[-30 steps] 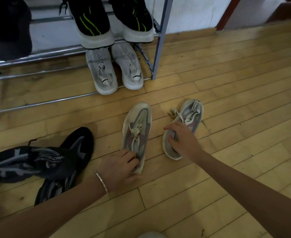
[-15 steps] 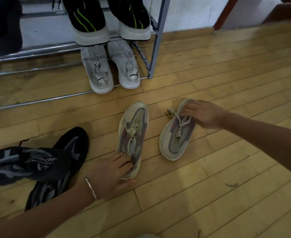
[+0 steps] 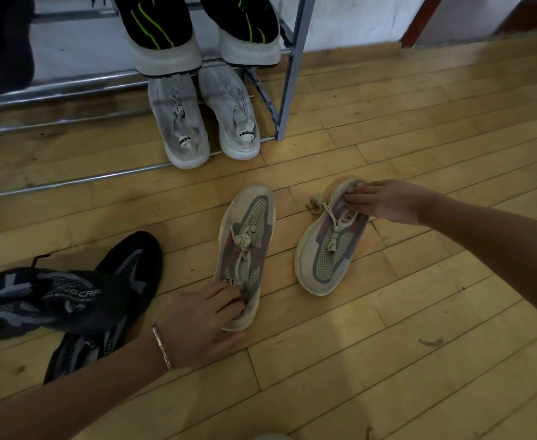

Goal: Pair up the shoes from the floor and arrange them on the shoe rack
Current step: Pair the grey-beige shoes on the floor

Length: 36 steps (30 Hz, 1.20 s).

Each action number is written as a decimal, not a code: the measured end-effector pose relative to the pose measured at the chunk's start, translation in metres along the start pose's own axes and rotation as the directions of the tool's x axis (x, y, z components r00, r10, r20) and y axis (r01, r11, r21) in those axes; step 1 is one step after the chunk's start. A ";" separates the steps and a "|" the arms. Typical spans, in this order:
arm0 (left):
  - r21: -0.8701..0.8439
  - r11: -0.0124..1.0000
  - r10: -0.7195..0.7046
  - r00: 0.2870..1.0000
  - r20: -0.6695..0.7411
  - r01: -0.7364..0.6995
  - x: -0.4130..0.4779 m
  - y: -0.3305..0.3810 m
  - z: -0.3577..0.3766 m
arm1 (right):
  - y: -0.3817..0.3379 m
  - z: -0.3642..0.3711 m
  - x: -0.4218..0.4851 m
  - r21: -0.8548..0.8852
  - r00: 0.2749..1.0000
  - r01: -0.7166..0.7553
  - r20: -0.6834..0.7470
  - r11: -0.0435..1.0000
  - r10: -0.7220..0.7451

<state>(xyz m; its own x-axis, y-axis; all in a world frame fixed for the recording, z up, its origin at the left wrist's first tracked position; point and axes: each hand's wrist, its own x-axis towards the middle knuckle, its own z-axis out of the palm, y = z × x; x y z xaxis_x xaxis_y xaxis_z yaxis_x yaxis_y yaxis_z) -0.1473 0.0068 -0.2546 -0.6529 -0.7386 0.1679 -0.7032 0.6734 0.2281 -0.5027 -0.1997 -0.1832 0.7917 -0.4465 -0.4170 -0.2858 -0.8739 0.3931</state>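
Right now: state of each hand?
Left hand: closed, fingers gripping the left shoe at its heel.
Right hand: closed, fingers gripping the right shoe at its heel.

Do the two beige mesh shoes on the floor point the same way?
No: the left shoe points toward the metal rack, the right shoe away.

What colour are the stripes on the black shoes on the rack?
The stripes are neon green; head view.

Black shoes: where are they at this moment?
Head view, lower left: the black shoes lie crossed on the floor, in front of the shoe rack, just left of the left hand that grips a beige shoe.
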 end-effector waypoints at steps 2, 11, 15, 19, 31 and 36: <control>-0.003 1.000 0.020 1.000 0.001 -0.020 0.000 -0.002 0.000 | 0.002 0.004 0.001 -0.027 1.000 -0.003 0.024 1.000 0.004; -0.008 0.999 0.033 0.999 -0.005 -0.033 -0.001 -0.005 0.004 | 0.004 -0.003 0.002 -0.099 0.967 0.049 0.254 0.994 -0.022; -0.002 0.999 0.036 0.999 -0.003 -0.036 0.000 -0.004 0.002 | 0.012 -0.029 -0.009 -0.148 0.962 0.077 0.272 0.986 -0.034; 0.009 1.000 0.024 1.000 -0.003 -0.024 0.001 -0.002 -0.001 | -0.006 -0.050 -0.040 -0.005 0.968 -0.125 0.217 0.992 0.123; -0.004 1.000 -0.012 1.000 -0.016 0.012 -0.003 -0.001 0.003 | -0.164 -0.078 -0.073 0.632 0.503 -0.714 0.164 0.301 0.848; -0.008 1.000 -0.020 0.999 -0.034 0.019 -0.006 -0.001 0.005 | -0.203 -0.090 -0.024 0.785 0.259 -0.619 0.171 0.028 0.951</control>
<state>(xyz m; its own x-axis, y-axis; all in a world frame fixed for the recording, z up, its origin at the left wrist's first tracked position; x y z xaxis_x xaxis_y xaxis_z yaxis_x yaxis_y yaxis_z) -0.1446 0.0107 -0.2608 -0.6290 -0.7524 0.1956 -0.7136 0.6586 0.2388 -0.4151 0.0059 -0.1794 -0.1587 -0.9793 0.1259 -0.9220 0.1014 -0.3736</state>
